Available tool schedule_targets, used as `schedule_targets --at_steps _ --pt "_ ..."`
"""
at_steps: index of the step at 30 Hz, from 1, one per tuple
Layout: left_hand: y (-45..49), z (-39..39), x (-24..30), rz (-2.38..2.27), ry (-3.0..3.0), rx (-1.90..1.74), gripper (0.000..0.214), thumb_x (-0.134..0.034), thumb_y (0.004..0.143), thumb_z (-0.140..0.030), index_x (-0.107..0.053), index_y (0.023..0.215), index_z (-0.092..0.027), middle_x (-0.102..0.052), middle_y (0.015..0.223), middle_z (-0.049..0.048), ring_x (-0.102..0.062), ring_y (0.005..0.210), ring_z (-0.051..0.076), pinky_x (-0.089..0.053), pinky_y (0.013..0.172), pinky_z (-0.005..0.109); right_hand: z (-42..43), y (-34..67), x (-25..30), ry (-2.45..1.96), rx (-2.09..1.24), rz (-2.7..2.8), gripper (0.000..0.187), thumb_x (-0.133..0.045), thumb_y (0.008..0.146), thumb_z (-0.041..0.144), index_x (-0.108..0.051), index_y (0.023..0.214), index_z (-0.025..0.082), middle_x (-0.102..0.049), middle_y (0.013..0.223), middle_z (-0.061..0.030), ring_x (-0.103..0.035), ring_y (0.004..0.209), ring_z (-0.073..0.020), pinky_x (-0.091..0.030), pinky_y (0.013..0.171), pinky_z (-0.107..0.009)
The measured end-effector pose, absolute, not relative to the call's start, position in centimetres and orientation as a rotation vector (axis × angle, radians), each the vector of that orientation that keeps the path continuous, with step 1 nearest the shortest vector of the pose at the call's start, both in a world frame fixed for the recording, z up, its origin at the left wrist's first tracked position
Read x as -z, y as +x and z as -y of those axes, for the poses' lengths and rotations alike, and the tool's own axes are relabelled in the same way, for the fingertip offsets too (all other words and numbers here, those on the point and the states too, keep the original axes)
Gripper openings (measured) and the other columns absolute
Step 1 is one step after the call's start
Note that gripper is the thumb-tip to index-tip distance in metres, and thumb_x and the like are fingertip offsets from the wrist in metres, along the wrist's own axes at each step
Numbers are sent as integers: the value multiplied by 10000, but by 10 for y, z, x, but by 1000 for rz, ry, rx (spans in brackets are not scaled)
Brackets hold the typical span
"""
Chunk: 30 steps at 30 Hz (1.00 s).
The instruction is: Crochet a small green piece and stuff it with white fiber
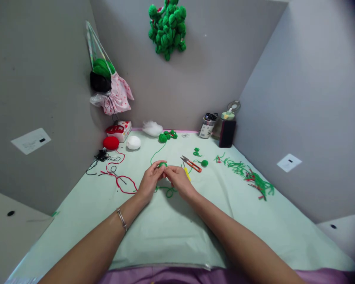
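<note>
My left hand (149,180) is closed around a small green crocheted piece (163,164) above the middle of the table. My right hand (179,180) pinches the same piece from the other side, its fingertips meeting the left ones. A green yarn strand (154,154) runs up from the hands toward a green ball (162,138). More green yarn (169,192) lies in loops below them. A yellow-handled tool (187,174) shows just beyond my right hand; whether it touches that hand I cannot tell. Orange-handled thread snips (192,163) lie to the right.
A small green ball (204,163) and green yarn scraps (254,179) lie right. Red yarn (111,142), white yarn (134,142) and stuffing (153,128) stand back left. A phone (227,134) and a tin (207,128) stand back right. Grey partitions enclose the table (171,236).
</note>
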<state>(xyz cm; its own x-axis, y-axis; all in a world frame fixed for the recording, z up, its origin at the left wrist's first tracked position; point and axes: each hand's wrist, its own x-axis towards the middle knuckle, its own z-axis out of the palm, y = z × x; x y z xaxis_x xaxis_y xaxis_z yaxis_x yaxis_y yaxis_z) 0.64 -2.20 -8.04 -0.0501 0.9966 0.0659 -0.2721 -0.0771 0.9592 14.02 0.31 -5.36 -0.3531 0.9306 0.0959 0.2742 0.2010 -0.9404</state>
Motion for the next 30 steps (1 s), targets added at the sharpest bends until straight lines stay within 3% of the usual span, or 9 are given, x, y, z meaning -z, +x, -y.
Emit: schedule_targets --at_steps 8,13,18,22,25,28,30 --pt "0 18 83 -1016 967 -1382 340 -688 1004 -345 -657 1294 -171 -701 1252 102 -716 1015 240 -630 852 437 7 140 50 -1173 -951 2024 249 -457 975 220 -567 752 207 -567 698 4 -496 671 -165 -359 659 -271" --pt "2 20 88 -1049 921 -1405 363 -686 1004 -359 -652 1316 -176 -687 1304 112 -709 1074 261 -621 896 469 23 130 53 -1238 -783 2186 237 -440 1004 163 -674 979 184 -669 788 -48 -526 658 -182 -310 655 -293" --pt "-5 14 81 -1039 904 -1467 364 -680 1007 -365 -649 1316 -175 -693 1285 110 -713 1053 255 -623 883 461 25 129 46 -1209 -691 2322 212 -518 1029 214 -728 1007 203 -732 880 -40 -606 709 -170 -364 670 -268" --pt "-20 11 72 -1047 933 -1557 351 -677 1010 -365 -651 1302 -172 -701 1249 103 -717 1017 243 -626 861 445 11 148 29 -1237 -587 2336 220 -532 1066 309 -738 1116 245 -746 1157 -38 -680 904 -154 -463 816 -244" --pt "-27 13 68 -1059 999 -1579 320 -679 1009 -362 -666 1261 -165 -714 1197 91 -720 968 226 -629 831 423 -9 172 25 -1477 -428 2249 318 -416 1105 290 -705 1190 189 -728 1188 -112 -690 995 -211 -482 912 -328" --pt "-27 15 67 -1087 1074 -1582 300 -679 1010 -361 -674 1233 -161 -721 1155 82 -720 928 213 -630 807 407 -29 190 33 -1698 -353 2239 216 -563 1039 213 -701 1186 136 -726 1188 -160 -701 1058 -275 -522 933 -413" --pt "-26 16 67 -1118 1119 -1584 293 -680 1009 -360 -676 1224 -160 -722 1144 79 -719 918 210 -631 798 400 -36 196 42 -1788 -348 2247 258 -642 1023 274 -678 1242 141 -706 1249 -141 -698 1104 -274 -568 958 -461"
